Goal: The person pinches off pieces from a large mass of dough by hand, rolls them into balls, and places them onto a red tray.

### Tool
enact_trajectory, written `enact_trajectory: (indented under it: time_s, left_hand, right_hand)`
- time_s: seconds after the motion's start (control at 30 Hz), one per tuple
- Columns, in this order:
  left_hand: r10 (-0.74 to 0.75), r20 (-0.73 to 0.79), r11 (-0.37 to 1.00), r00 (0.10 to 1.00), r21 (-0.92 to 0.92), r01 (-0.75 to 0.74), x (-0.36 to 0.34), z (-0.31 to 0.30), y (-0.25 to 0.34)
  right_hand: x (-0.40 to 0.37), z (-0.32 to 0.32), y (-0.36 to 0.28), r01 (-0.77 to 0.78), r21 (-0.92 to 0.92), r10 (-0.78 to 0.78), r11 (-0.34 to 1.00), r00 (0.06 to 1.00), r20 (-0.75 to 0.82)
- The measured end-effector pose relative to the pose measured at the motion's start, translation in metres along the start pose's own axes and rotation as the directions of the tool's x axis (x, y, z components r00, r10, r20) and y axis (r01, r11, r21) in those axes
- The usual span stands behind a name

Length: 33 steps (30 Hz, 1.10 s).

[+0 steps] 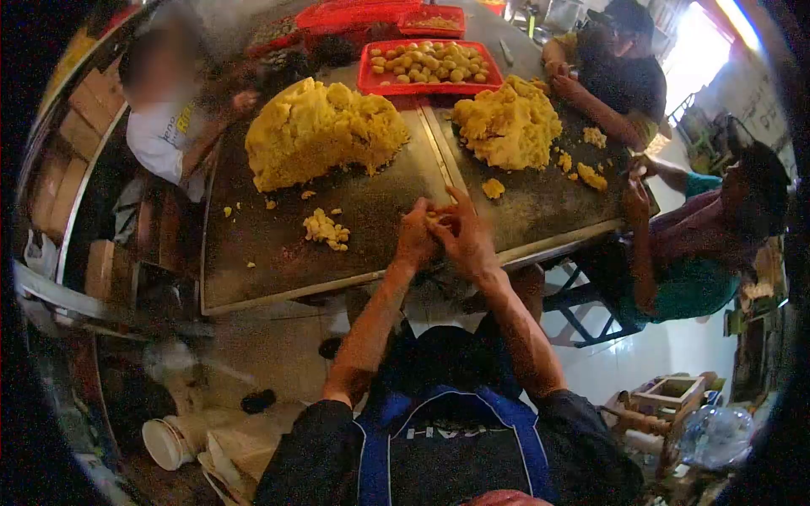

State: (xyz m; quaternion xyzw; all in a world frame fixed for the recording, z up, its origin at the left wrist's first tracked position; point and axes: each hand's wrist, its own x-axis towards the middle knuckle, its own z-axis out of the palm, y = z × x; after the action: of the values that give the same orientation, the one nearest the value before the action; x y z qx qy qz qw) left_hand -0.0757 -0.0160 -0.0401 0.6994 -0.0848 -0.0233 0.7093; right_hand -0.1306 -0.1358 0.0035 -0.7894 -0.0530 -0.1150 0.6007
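Observation:
My left hand and my right hand are pressed together over the near edge of a dark metal table. Between the fingers sits a small lump of yellow dough, held by both hands. A small crumbly heap of dough lies just left of my hands. A large dough mound rises at the far left of the table, a second large mound at the far right. A small dough piece rests just beyond my right hand.
A red tray of rolled dough balls stands at the table's far edge, more red trays behind it. One person sits at the far left, two at the right. A white bucket and a plastic bottle lie on the floor.

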Motion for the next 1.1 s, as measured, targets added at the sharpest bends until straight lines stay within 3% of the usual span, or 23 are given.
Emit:
enact_trajectory:
  time_s: [0.03,0.07,0.13,0.17,0.2,0.23,0.3,0.37,0.43,0.47,0.5,0.53,0.63,0.67,0.7,0.73,0.77,0.83,0.87,0.9,0.97,1.03,1.1]
  left_hand:
    - [-0.251,-0.023,0.787,0.968,-0.587,0.19,-0.002,0.006,0.007]
    - [-0.25,-0.014,0.793,0.968,-0.577,0.196,0.004,-0.002,-0.005]
    - [0.026,0.138,0.982,0.99,-0.188,0.0,0.014,-0.024,-0.033]
    - [0.024,0.146,0.984,0.989,-0.179,0.003,0.015,-0.026,-0.037]
    - [0.162,0.253,0.961,0.954,0.181,-0.212,0.009,-0.027,-0.024]
    - [0.244,0.403,0.764,0.882,0.481,-0.431,0.005,-0.027,-0.013]
    - [0.252,0.307,0.834,0.918,0.412,-0.366,-0.002,-0.011,-0.001]
    - [0.241,0.197,0.899,0.95,0.322,-0.295,0.005,-0.003,-0.011]
    - [-0.02,0.282,0.993,0.959,-0.104,0.051,0.027,-0.014,-0.056]
    - [-0.024,0.284,0.994,0.959,-0.099,0.054,0.029,-0.019,-0.068]
    - [0.118,0.258,0.993,0.959,-0.002,-0.121,0.028,-0.022,-0.064]
    - [0.26,0.247,0.952,0.934,0.098,-0.291,0.027,-0.025,-0.06]
    - [0.107,0.174,0.916,0.979,0.366,-0.165,-0.003,-0.009,0.005]
    - [0.102,0.184,0.915,0.978,0.369,-0.164,-0.001,-0.006,-0.006]
    - [0.042,0.12,0.994,0.992,0.097,-0.053,0.005,-0.003,-0.023]
    - [-0.031,0.071,0.98,0.997,-0.192,0.044,0.011,0.0,-0.027]
    - [-0.028,0.071,0.981,0.997,-0.191,0.041,0.016,-0.004,-0.03]
    - [0.195,0.266,0.91,0.944,0.311,-0.276,0.02,-0.018,-0.026]
    - [0.191,0.263,0.91,0.946,0.314,-0.271,0.018,-0.019,-0.027]
    - [0.13,0.277,0.939,0.952,0.273,-0.207,0.018,-0.019,-0.026]
    - [0.07,0.298,0.962,0.952,0.233,-0.144,0.014,-0.013,-0.02]
    - [0.135,0.094,0.952,0.986,0.263,-0.156,0.003,0.0,-0.004]
    - [0.182,0.059,0.965,0.981,0.183,-0.19,0.024,-0.006,-0.053]
  right_hand:
    - [-0.003,0.004,0.008,-0.005,0.009,0.005,1.0,1.0,-0.013]
    - [-0.004,0.007,0.017,0.048,-0.091,-0.049,0.995,0.999,-0.01]
    - [-0.006,0.007,0.02,0.091,-0.186,-0.094,0.978,0.995,-0.009]
    - [-0.006,0.005,0.018,0.138,-0.359,-0.127,0.923,0.99,0.055]
    - [-0.006,0.004,0.015,0.188,-0.514,-0.145,0.837,0.982,0.124]
    - [-0.005,0.001,0.006,0.181,-0.507,-0.144,0.843,0.983,0.111]
    - [-0.002,-0.009,-0.009,-0.049,-0.217,0.071,0.975,0.993,0.093]
    - [0.004,-0.009,-0.005,-0.037,-0.291,0.065,0.956,0.994,0.087]
    - [0.002,-0.002,0.013,-0.027,-0.358,0.065,0.933,0.994,0.093]
    - [0.001,0.004,0.027,0.234,-0.417,-0.212,0.879,0.972,0.099]
    - [0.002,0.005,0.023,0.472,-0.47,-0.474,0.746,0.872,0.123]
    - [0.002,0.0,0.019,0.473,-0.467,-0.476,0.748,0.871,0.12]
    - [0.001,-0.02,-0.006,0.455,-0.322,-0.396,0.83,0.888,0.234]
    - [0.002,-0.023,-0.014,0.268,-0.233,-0.256,0.935,0.963,0.079]
    - [0.002,-0.026,-0.018,0.084,-0.114,-0.09,0.99,0.994,-0.056]
    - [0.002,-0.027,-0.02,-0.05,0.045,0.048,0.998,0.998,0.037]
    - [0.002,-0.021,-0.006,-0.046,0.045,0.045,0.998,0.998,0.036]
    - [0.0,-0.004,0.023,0.414,-0.392,-0.396,0.822,0.909,0.129]
    - [-0.001,-0.003,0.026,0.535,-0.364,-0.562,0.762,0.826,0.037]
    - [-0.002,-0.007,0.01,0.536,-0.361,-0.563,0.763,0.826,0.037]
    - [-0.006,-0.014,-0.018,0.074,-0.111,-0.088,0.991,0.988,-0.125]
    - [-0.002,-0.013,-0.016,-0.047,-0.089,0.041,0.995,0.997,-0.06]
    - [-0.002,-0.01,-0.001,-0.171,-0.079,0.173,0.982,0.985,0.011]
